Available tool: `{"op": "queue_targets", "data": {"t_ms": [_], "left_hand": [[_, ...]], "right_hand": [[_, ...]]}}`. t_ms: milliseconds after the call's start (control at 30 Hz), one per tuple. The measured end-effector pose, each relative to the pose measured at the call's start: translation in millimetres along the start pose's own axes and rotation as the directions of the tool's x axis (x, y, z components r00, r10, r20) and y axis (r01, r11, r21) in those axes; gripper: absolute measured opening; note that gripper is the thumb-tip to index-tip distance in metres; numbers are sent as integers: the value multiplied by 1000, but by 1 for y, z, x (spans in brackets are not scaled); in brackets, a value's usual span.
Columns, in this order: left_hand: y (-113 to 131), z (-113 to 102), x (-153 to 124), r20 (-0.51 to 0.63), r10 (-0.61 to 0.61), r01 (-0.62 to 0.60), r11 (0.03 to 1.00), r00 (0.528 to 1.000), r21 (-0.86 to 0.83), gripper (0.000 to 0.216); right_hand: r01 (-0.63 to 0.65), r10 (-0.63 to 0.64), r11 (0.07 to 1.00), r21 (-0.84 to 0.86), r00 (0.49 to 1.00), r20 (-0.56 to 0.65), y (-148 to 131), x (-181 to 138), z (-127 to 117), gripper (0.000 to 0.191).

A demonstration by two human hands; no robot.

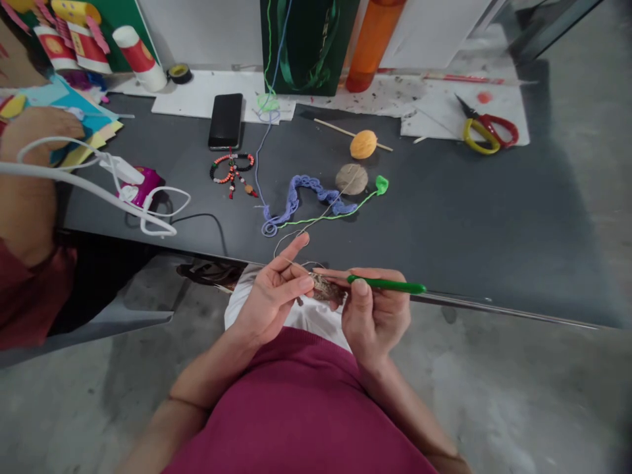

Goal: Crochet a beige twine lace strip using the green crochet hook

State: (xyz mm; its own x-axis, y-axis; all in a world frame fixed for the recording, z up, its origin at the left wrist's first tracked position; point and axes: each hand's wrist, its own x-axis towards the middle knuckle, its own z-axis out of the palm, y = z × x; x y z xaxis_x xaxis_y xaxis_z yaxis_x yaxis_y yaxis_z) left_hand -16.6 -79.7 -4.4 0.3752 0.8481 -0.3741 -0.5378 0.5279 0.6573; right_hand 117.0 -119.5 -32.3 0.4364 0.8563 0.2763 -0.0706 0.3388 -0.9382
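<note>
Small brown crochet piece (326, 288), lower centre of the frame, just below the desk (469, 217) edge. It looks soft, light and easily deformed, so is best pinched beside the working loop. The left hand (271, 299) pinches it, forefinger raised; the right hand (375, 316) is closed round the green crochet hook (390, 285). The strand leads up to the beige yarn ball (351, 178).

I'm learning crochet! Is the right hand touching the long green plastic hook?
Touching. The head view shows the right hand pinching the long green plastic hook; the left hand pinches brown crochet work.
</note>
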Motion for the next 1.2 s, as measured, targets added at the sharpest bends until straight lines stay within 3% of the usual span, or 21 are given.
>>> {"op": "queue_targets", "data": {"t_ms": [167, 367, 467, 533, 633, 700, 800, 867, 1033, 1200], "left_hand": [[3, -3, 0, 27, 1, -2, 999, 1000, 36, 59], [2, -4, 0, 40, -36, 34, 999, 999, 28, 57], [-1, -2, 0, 39, 0, -2, 999, 999, 44, 58], [-3, 0, 0, 34, 42, -44, 997, 999, 69, 58], [-5, 1, 0, 17, 103, -104, 990, 995, 100, 60], [-7, 0, 0, -9, 141, -139, 984, 990, 108, 63], [-10, 1, 1, -53, 155, -149, 984, 987, 95, 64], [-9, 1, 1, -58, 119, -116, 991, 991, 64, 62], [-3, 2, 0, -34, -15, 15, 1000, 999, 11, 70], [2, 1, 0, -20, -38, 39, 999, 999, 31, 77]], "right_hand": [[-56, 56, 998, 4, 998, 13, -5, 3, -2, 5], [-266, 256, 954, 136, 963, 85, -3, 13, -4, 19], [-343, 317, 922, 182, 935, 159, -1, 14, 0, 24], [-327, 295, 923, 204, 940, 173, -2, 13, 3, 22], [-223, 196, 957, 186, 969, 152, -4, 9, 6, 8], [-50, 38, 995, 84, 989, 143, -4, 8, 5, 6], [320, -294, 936, -144, 939, 177, 0, 9, 3, 20], [395, -362, 892, -219, 916, 175, 2, 9, 2, 22], [65, -65, 997, -27, 998, 16, 7, 2, 4, 9], [-35, 35, 999, -14, 999, -26, 3, -1, 4, 4]]}}
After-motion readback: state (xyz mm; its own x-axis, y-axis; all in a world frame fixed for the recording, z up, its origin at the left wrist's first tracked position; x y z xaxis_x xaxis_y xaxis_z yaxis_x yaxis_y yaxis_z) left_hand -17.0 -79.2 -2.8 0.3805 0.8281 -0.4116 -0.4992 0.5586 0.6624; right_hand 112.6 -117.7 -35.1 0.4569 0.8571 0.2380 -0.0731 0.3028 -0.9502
